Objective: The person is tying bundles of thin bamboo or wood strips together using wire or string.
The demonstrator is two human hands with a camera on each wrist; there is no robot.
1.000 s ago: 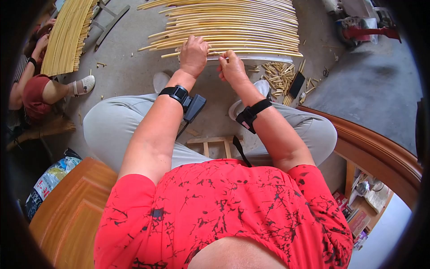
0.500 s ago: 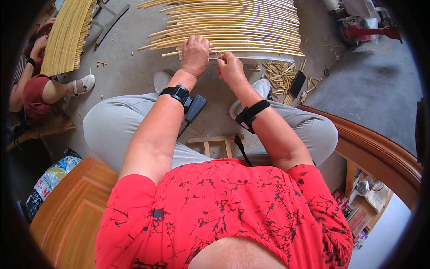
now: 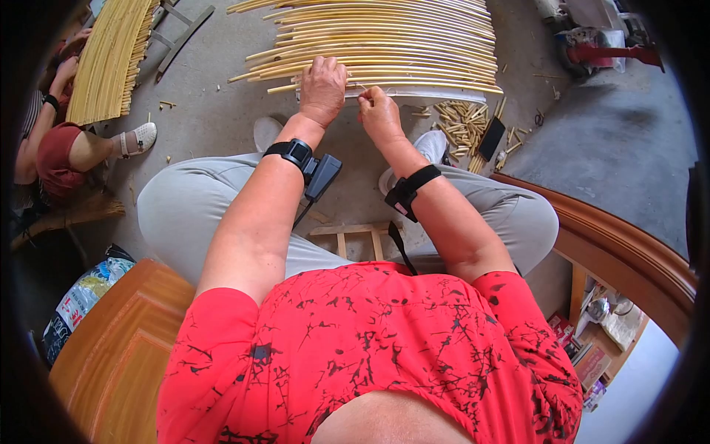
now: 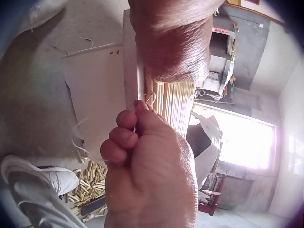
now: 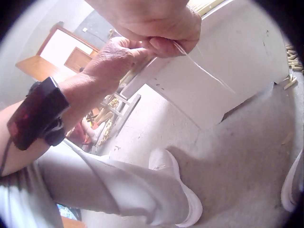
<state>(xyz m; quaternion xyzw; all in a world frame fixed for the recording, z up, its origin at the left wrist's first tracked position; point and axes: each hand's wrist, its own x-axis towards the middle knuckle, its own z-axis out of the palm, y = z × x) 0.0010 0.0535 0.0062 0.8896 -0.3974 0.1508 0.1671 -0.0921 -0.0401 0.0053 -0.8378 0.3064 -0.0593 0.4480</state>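
Far-left neighbour: another person (image 3: 53, 148) sits in dark red, partly cut off by the dark rim of the view, forearms beside a yellow mat (image 3: 111, 63) of slender sticks laid side by side.
Lower left corner: a printed plastic bag (image 3: 83, 300) slumps next to a brown wooden panel (image 3: 122, 348).
Left hand: from here I see the worker's left hand (image 3: 323, 90) over the near edge of the rods, its knuckles up and its fingers bent down; their tips are hidden, so I can't tell whether they grasp anything.
Rods: a broad row of pale yellow rods (image 3: 384, 46) lies crosswise in front of the worker, spaced a little apart, ends uneven on the left, on a white-edged support (image 3: 447, 94).
String: a thin white string (image 5: 202, 67) trails from the right hand's grasp, in front of the pale support; a small loop of it shows by the fingertips at the rods' edge.
Right hand: the right hand (image 3: 380, 117), just beside the left one, has its fingers curled in, thumb and forefinger pinching the string.
Floor, right of the hands: short cut pieces (image 3: 460, 129) lie heaped, a flat black slab (image 3: 491, 139) among them.
Far right: a red machine part (image 3: 610, 53) stands beyond, well apart from the rods.
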